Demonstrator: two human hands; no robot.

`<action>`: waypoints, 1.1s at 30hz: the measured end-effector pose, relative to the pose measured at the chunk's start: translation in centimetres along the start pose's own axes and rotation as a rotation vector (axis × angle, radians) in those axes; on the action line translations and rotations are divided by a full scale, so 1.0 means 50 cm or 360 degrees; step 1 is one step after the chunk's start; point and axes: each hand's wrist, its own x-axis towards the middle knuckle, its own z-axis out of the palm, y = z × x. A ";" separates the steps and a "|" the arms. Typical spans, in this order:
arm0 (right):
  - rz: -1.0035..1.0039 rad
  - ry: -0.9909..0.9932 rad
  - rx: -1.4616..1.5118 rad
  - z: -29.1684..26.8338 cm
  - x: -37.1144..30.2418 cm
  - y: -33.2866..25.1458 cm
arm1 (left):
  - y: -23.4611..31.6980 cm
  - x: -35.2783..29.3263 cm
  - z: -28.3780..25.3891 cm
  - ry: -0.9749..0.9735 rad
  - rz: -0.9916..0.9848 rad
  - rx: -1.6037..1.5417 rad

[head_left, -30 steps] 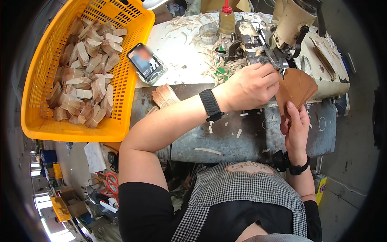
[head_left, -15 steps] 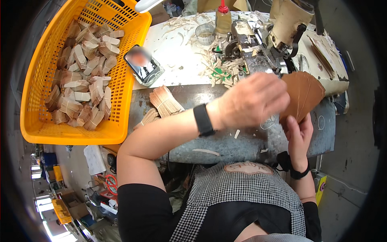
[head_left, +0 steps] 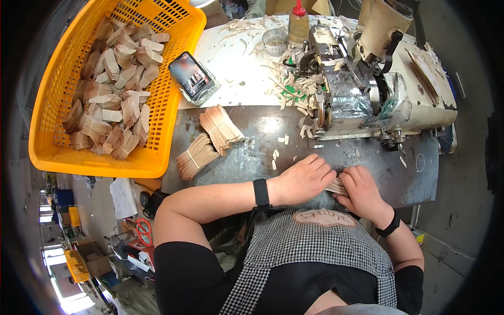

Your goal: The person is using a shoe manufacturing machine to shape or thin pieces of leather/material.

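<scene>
At the near edge of the grey metal worktop (head_left: 257, 157), my left hand (head_left: 303, 181) and my right hand (head_left: 363, 193) close from both sides on a small stack of thin leather pieces (head_left: 336, 186). Only the light cut edges of the stack show between my fingers. Just beyond my right hand lies a thin rubber band (head_left: 351, 156); another loose band (head_left: 420, 163) is farther right. Left of my hands rest two banded bundles of similar pieces, one upper bundle (head_left: 222, 128) and one lower bundle (head_left: 196, 156), touching each other.
A yellow plastic basket (head_left: 105, 167) full of bundles stands at left. Beside it a phone (head_left: 192, 79) leans on a stand. A leather-skiving machine (head_left: 349, 102) occupies the back right, with leather scraps (head_left: 294, 86), a clear cup (head_left: 274, 43) and a red-capped bottle (head_left: 298, 26) nearby.
The brown leather pieces, fanned out in my right hand before, are now a compact stack lower down. Both hands have come together near the worktop's front edge.
</scene>
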 end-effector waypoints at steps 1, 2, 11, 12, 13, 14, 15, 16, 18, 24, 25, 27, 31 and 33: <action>0.0000 0.0002 -0.0003 -0.004 0.001 0.001 | 0.001 0.004 -0.005 0.0002 0.0002 0.0002; -0.0003 0.0005 0.0009 -0.008 0.002 0.001 | 0.003 0.003 -0.010 0.0099 -0.0023 -0.0055; 0.0006 0.0058 0.0144 -0.030 0.008 0.008 | 0.002 0.013 -0.031 0.0287 -0.0020 -0.0144; -0.0004 0.0125 0.0372 -0.044 0.009 0.009 | 0.004 0.017 -0.058 0.0252 -0.0033 -0.0379; -0.0006 0.0123 0.0373 -0.059 0.011 0.005 | 0.008 0.021 -0.074 0.0253 -0.0036 -0.0379; 0.0063 0.0241 0.0616 -0.075 0.011 -0.004 | 0.016 0.026 -0.090 0.0361 -0.0058 -0.0594; 0.0132 0.0359 0.0860 -0.082 0.014 -0.012 | 0.020 0.028 -0.099 0.0469 -0.0079 -0.0809; 0.0058 0.0598 0.0809 -0.077 0.031 -0.024 | 0.024 0.035 -0.098 0.0470 -0.0078 -0.0807; 0.0161 0.0654 0.0905 -0.084 0.039 -0.024 | 0.034 0.055 -0.094 0.0715 -0.0049 -0.1148; 0.0382 0.0639 0.1127 -0.128 0.063 -0.024 | 0.013 0.074 -0.127 0.0882 -0.0072 -0.1288; 0.0414 0.0684 0.1151 -0.125 0.070 -0.020 | 0.005 0.078 -0.132 0.0826 -0.0149 -0.1286; 0.0462 0.0741 0.1162 -0.136 0.075 -0.012 | -0.012 0.086 -0.148 0.0914 -0.0189 -0.1236; 0.0342 0.0867 0.0565 -0.177 0.083 0.020 | -0.080 0.081 -0.170 0.0653 -0.0712 -0.1364; 0.0287 0.0920 0.0441 -0.195 0.077 0.041 | -0.106 0.082 -0.182 0.0461 -0.0879 -0.1534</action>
